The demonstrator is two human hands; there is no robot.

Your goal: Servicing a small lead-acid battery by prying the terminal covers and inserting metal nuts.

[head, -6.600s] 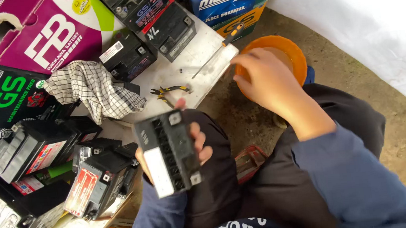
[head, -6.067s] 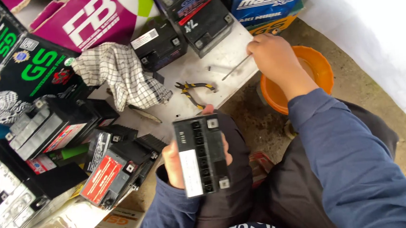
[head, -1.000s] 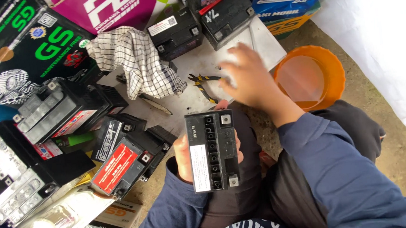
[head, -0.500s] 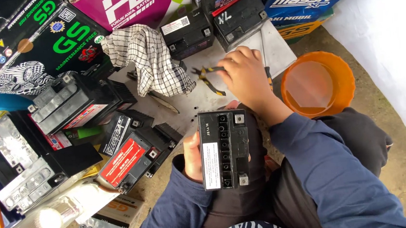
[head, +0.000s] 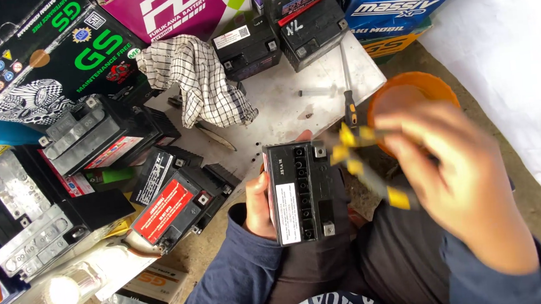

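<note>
Batteries crowd the left of the worktop, beside a checked cloth. Left hand, fingers closed, holds a small black battery upright on the lap. Rightward, the right hand has lifted yellow-handled pliers off the worktop, gripped and blurred, toward the battery's top.

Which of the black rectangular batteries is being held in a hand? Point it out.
The black battery with the white side label, gripped by the left hand above the person's lap. The other batteries rest on the white board or on the ground, untouched.
</note>
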